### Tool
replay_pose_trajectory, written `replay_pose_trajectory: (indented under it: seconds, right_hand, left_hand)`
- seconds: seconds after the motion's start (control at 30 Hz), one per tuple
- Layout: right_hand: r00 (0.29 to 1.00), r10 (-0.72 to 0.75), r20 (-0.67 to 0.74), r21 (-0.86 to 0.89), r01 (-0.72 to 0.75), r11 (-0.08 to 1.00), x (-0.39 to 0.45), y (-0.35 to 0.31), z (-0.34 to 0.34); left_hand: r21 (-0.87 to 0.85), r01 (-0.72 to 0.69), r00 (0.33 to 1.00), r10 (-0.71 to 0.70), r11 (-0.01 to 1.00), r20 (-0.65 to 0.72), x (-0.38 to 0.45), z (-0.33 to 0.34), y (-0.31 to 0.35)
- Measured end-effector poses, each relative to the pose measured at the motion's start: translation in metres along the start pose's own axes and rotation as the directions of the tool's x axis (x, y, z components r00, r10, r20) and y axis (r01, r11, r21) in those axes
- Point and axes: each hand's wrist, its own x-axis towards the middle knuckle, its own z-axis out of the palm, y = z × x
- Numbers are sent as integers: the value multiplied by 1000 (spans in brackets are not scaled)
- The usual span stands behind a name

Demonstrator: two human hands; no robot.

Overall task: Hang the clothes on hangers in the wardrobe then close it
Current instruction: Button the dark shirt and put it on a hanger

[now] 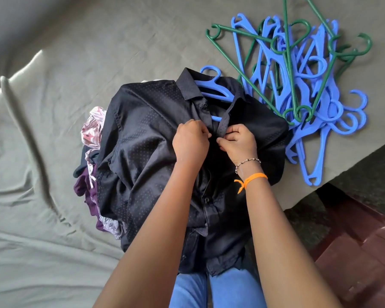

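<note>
Middle of the frame: shiny black dotted button shirt [147, 138] on top of a heap of pink and purple clothes [91, 138], with a blue plastic hanger [211, 85] already tucked in at the collar. Left hand [190, 141] curled, pinching 1 front edge; right hand [239, 141] curled too, pinching the other edge just beside it. Looks like doing up a button near the top. Best to pull both edges flat, line up hole and button, push through slowly. Upper right: pile of loose blue and green plastic hangers [302, 70] on the grey-green bed sheet [53, 74]. No wardrobe in view.
</note>
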Motion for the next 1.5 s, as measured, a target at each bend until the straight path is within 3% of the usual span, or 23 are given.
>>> replay_pose_trajectory:
  seconds: [0.13, 0.37, 0.7, 0.9, 1.07, 1.4, 1.5]
  right_hand:
    - [996, -84, -38, 65, 87, 994, -6, -6, 7]
    - [981, -171, -95, 121, 181, 976, -14, -13, 11]
    - [982, -165, -93, 261, 184, 948, -20, -7, 8]
    - [970, -214, -113, 172, 231, 958, -17, -15, 9]
    - [952, -276, -135, 96, 290, 952, -17, -14, 15]
    - [979, -196, -61, 125, 202, 971, -16, -5, 8]
    - [990, -141, 18, 143, 137, 980, -13, -6, 4]
  left_hand:
    - [-274, 146, 987, -119, 951, 111, 3, -8, 0]
    - [-442, 281, 953, -191, 852, 237, 5, -11, 0]
    - [-427, 302, 943, -201, 853, 264, 8, -9, -2]
    - [-521, 338, 928, -184, 783, 325, 7, -18, -2]
    - [-496, 381, 915, -242, 780, 322, 8, -17, -1]
    - [-558, 418, 903, -262, 717, 340, 9, -18, 1]
    - [-545, 365, 923, -218, 754, 317, 5, -17, 1]
